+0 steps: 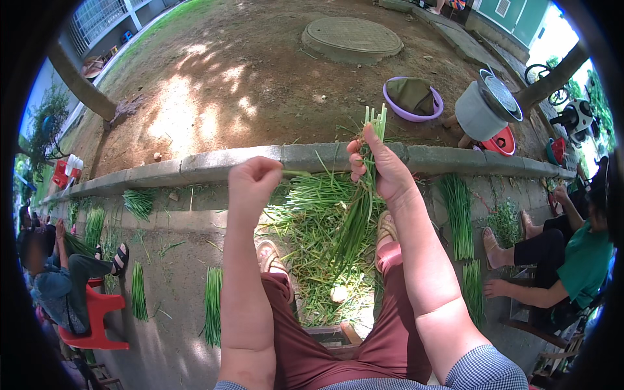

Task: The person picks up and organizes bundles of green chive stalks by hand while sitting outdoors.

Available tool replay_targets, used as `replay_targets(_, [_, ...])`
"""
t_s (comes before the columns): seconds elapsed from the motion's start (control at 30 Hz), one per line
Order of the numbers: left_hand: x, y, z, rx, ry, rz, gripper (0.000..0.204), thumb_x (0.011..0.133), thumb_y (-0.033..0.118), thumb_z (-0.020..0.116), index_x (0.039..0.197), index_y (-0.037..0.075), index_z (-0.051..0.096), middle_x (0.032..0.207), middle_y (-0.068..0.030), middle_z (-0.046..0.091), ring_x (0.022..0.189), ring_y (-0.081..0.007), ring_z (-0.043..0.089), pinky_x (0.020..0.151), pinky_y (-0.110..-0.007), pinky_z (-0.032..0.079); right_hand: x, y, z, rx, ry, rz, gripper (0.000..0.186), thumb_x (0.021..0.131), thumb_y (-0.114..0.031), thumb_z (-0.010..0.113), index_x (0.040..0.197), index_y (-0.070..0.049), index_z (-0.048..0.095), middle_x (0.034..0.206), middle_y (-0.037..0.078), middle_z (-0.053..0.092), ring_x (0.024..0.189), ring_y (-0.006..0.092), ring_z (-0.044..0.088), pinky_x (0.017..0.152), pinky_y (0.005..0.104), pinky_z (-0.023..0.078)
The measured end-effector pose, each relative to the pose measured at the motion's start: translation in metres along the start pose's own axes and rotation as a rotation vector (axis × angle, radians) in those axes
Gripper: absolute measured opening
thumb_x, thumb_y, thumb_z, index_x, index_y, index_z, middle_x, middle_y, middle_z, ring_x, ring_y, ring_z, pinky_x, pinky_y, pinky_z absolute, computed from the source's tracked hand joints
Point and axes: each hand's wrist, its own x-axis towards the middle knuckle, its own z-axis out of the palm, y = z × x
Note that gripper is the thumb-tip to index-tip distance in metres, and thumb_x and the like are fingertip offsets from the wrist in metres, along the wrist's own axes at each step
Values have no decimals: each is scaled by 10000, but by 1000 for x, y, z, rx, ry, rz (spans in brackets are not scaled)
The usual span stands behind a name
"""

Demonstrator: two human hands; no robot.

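Observation:
My right hand [389, 166] is closed round a bunch of garlic chives [356, 231]. The pale stem ends stick up above the thumb, and the long green leaves hang down between my knees. To the left, at about the same height, my left hand [249, 185] is closed in a pinch, apart from the bunch. A short green stalk [296, 173] pokes out to the right from its fingertips. Below both hands, a loose heap of chive leaves and trimmings [312, 244] covers the ground between my sandalled feet.
Sorted chive bundles [213, 305] [457, 218] lie on the paving at both sides. Beyond runs a concrete kerb [227, 162]. A purple basin [413, 116] and a pale bucket [480, 112] stand past it. People sit left, on a red stool [97, 315], and right, in a green top [588, 260].

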Motion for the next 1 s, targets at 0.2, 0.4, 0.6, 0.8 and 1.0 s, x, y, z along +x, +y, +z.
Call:
replay_targets(0.2, [-14, -16, 33, 662, 9, 500, 140, 767, 73, 675, 881, -3, 651, 784, -63, 622, 660, -125, 565, 588, -243, 443, 11, 6, -5, 87, 138, 15, 461, 802, -544, 628, 830, -90, 561, 640, -4, 540, 516, 88, 493, 506, 256, 432])
replay_targets(0.4, [-28, 6, 72, 210, -189, 270, 256, 732, 208, 749, 860, 11, 648, 733, -69, 590, 622, -132, 542, 573, -258, 438, 15, 14, -3, 50, 142, 3, 413, 799, -494, 662, 821, -96, 557, 649, 1, 542, 544, 98, 509, 520, 262, 447])
replay_targets(0.6, [-33, 4, 89, 454, -71, 346, 238, 734, 199, 741, 824, 16, 619, 647, -34, 559, 558, -116, 525, 540, -270, 432, 15, 25, 9, 28, 144, -39, 407, 778, -476, 695, 774, -85, 583, 657, 1, 556, 536, 101, 515, 528, 240, 459])
replay_targets(0.8, [-22, -13, 86, -64, -168, -23, 106, 805, 106, 640, 780, 12, 596, 633, 4, 575, 559, -64, 525, 527, -231, 425, 16, 26, 10, -59, 136, -63, 419, 779, -496, 685, 752, -90, 583, 646, -12, 547, 550, 100, 507, 532, 257, 442])
replay_targets(1.0, [-15, 3, 63, -558, -258, -279, 91, 813, 121, 623, 751, 61, 593, 641, 8, 572, 607, -69, 540, 592, -217, 444, 9, 18, 10, -67, 172, 11, 407, 784, -505, 677, 754, -113, 569, 631, -22, 538, 540, 97, 499, 514, 261, 427])
